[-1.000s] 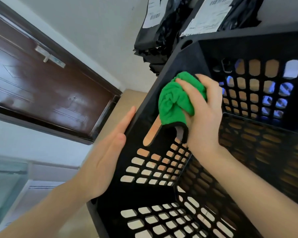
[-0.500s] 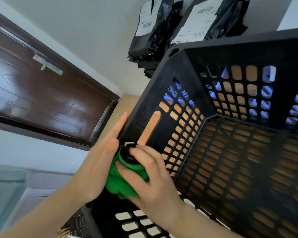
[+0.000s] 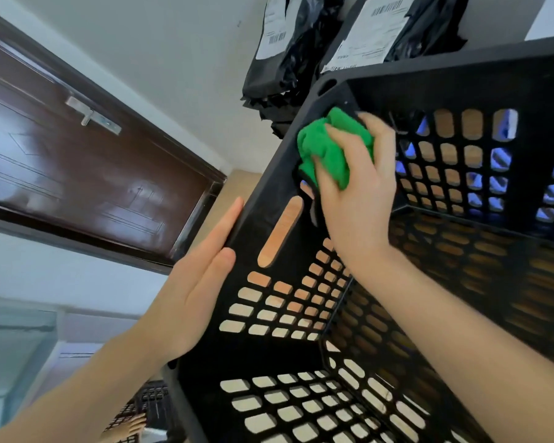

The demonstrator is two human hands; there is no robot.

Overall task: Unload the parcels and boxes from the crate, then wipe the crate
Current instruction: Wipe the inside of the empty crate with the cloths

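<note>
The black crate [image 3: 413, 251] sits in front of you, nothing inside it. Your right hand [image 3: 359, 187] grips a bunched green cloth [image 3: 328, 147] against the inner left wall near the far corner. Your left hand [image 3: 195, 292] presses flat, fingers straight and together, on the outside. Black parcels [image 3: 288, 59] lie beyond the crate.

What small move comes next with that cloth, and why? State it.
Probably drag the green cloth down the crate wall toward you: the right hand grips it at the wall's far top corner, and the left hand braces that wall from outside, flat.
</note>
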